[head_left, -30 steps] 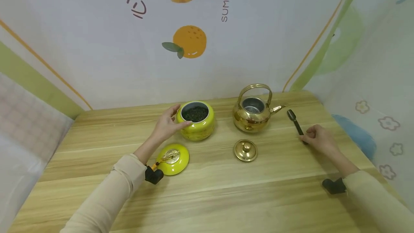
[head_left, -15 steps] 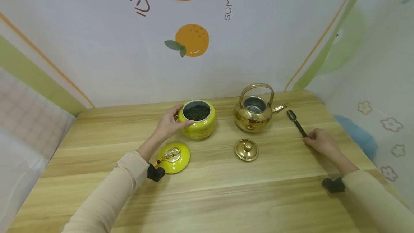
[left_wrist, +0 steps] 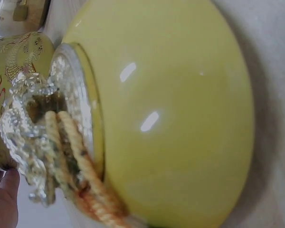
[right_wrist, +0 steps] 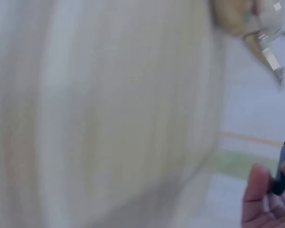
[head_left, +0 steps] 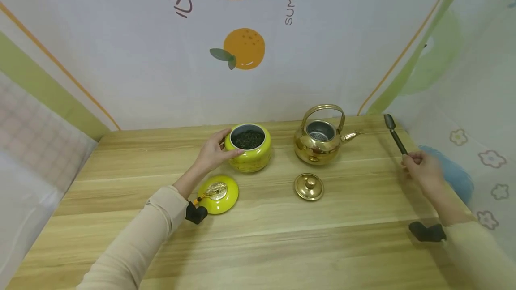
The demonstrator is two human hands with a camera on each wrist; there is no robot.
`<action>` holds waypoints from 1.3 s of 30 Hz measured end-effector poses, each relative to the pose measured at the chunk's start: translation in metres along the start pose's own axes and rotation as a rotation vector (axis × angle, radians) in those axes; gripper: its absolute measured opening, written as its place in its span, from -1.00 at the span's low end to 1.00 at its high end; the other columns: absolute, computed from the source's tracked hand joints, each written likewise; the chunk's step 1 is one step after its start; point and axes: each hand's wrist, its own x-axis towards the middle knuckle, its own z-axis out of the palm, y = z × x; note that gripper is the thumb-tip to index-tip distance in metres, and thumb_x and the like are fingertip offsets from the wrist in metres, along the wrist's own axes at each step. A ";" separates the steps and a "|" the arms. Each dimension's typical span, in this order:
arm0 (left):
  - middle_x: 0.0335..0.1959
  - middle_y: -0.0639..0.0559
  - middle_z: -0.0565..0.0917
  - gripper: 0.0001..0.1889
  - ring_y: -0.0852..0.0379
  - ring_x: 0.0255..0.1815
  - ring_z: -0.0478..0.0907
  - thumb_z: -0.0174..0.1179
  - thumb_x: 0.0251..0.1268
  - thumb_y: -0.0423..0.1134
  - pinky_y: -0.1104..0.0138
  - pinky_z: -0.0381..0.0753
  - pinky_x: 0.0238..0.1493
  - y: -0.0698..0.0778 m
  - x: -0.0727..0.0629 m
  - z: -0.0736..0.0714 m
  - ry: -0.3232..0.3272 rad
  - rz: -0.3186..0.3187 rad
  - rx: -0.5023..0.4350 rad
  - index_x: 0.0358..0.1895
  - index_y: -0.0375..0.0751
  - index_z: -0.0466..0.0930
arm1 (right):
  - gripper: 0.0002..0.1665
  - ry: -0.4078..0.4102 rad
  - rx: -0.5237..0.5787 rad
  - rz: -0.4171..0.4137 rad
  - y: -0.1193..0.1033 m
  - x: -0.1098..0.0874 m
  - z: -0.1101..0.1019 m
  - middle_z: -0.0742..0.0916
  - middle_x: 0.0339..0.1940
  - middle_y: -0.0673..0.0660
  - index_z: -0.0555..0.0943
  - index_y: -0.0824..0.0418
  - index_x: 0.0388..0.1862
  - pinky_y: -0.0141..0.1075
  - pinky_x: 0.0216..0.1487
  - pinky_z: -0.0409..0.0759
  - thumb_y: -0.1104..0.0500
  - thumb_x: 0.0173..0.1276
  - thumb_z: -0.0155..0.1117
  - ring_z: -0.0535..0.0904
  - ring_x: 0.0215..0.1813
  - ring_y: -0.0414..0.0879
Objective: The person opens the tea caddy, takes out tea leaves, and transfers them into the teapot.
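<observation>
In the head view, my left hand (head_left: 211,151) holds the left side of a glossy yellow tea jar (head_left: 251,163), thumb at the front rim. Dark leaves, apparently tea, lie inside the uncovered jar. My right hand (head_left: 427,171) pinches the handle end of a dark tea scoop (head_left: 398,140) over the table's right edge, its bowl pointing away from me. The scoop (right_wrist: 281,168) also shows between fingertips in the right wrist view. The jar's yellow lid (left_wrist: 180,109), with a gold ornamental knob and orange cord, fills the left wrist view.
A brass teapot (head_left: 316,150) stands right of the jar, uncovered, with a strainer inside, a raised handle and its spout to the right. Its brass lid (head_left: 309,187) lies in front. The wooden table (head_left: 282,245) meets a printed cloth (head_left: 161,70) behind.
My right hand has lifted the scoop from the table and moved it to the right. The left hand keeps its hold on the jar; the view has shifted slightly.
</observation>
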 end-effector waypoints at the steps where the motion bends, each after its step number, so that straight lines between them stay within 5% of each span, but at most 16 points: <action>1: 0.43 -0.27 0.16 -0.13 -0.17 0.42 0.17 0.36 0.12 -0.20 0.14 0.28 0.34 0.000 0.000 0.000 -0.001 0.001 -0.002 0.43 -0.38 0.06 | -0.68 0.036 0.053 -0.012 -0.005 0.000 0.000 0.63 -0.52 -0.11 0.35 0.51 -0.09 -0.47 -0.49 0.61 0.20 0.46 -0.08 0.57 -0.56 -0.36; 5: 0.43 -0.28 0.16 -0.12 -0.17 0.42 0.16 0.36 0.11 -0.21 0.13 0.28 0.34 0.000 0.000 0.000 -0.003 0.006 -0.019 0.42 -0.39 0.06 | -0.99 0.140 0.229 -0.073 -0.040 0.000 0.009 0.63 -0.56 -0.26 0.37 0.14 -0.21 -0.54 -0.50 0.59 0.22 0.43 -0.01 0.58 -0.55 -0.39; 11: 0.44 -0.26 0.14 -0.12 -0.15 0.42 0.15 0.36 0.11 -0.22 0.15 0.28 0.35 -0.001 0.000 0.000 -0.007 0.003 -0.053 0.43 -0.39 0.05 | -0.94 0.138 0.529 -0.242 -0.099 -0.003 0.044 0.67 -0.54 -0.08 0.48 0.23 -0.22 -0.53 -0.52 0.59 0.34 0.36 0.11 0.60 -0.56 -0.31; 19: 0.44 -0.26 0.14 -0.12 -0.14 0.43 0.15 0.37 0.10 -0.22 0.15 0.26 0.36 0.000 0.000 -0.001 -0.005 -0.008 -0.066 0.43 -0.39 0.05 | -0.75 -0.030 0.389 -0.425 -0.156 0.000 0.107 0.66 -0.53 -0.01 0.53 0.57 -0.13 -0.38 -0.50 0.64 0.35 0.36 0.14 0.59 -0.54 -0.28; 25: 0.44 -0.27 0.15 -0.11 -0.14 0.43 0.14 0.37 0.09 -0.24 0.15 0.27 0.35 0.001 -0.001 0.000 -0.012 -0.014 -0.069 0.42 -0.40 0.05 | -0.77 -0.125 0.311 -0.424 -0.177 0.011 0.146 0.63 -0.52 0.33 0.60 0.49 -0.17 -0.34 -0.54 0.62 0.30 0.36 0.16 0.57 -0.59 -0.20; 39: 0.45 -0.28 0.10 -0.08 -0.17 0.43 0.13 0.39 0.07 -0.19 0.15 0.24 0.37 0.000 -0.002 -0.002 -0.023 -0.020 -0.055 0.44 -0.38 0.03 | -0.81 -0.173 0.190 -0.355 -0.206 0.029 0.178 0.64 -0.57 0.19 0.65 0.40 -0.20 -0.38 -0.50 0.62 0.29 0.32 0.18 0.56 -0.61 -0.15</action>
